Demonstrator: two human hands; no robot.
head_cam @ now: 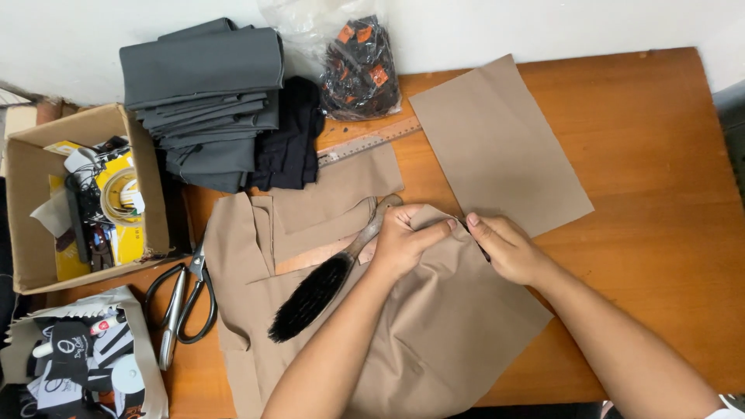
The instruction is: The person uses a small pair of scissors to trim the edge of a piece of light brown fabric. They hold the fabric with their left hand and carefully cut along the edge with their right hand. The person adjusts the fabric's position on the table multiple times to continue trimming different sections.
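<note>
Left hand (403,240), right hand (504,248) pinch tan cloth (434,326); brush (326,283) just beside, scissors (182,302) apart.

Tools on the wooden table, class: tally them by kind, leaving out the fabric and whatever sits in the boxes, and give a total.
Scissors: 1
Brush, black bristles, wooden handle, lying on the tan fabric beside the left hand: 1
Ruler: 1
Total: 3
</note>
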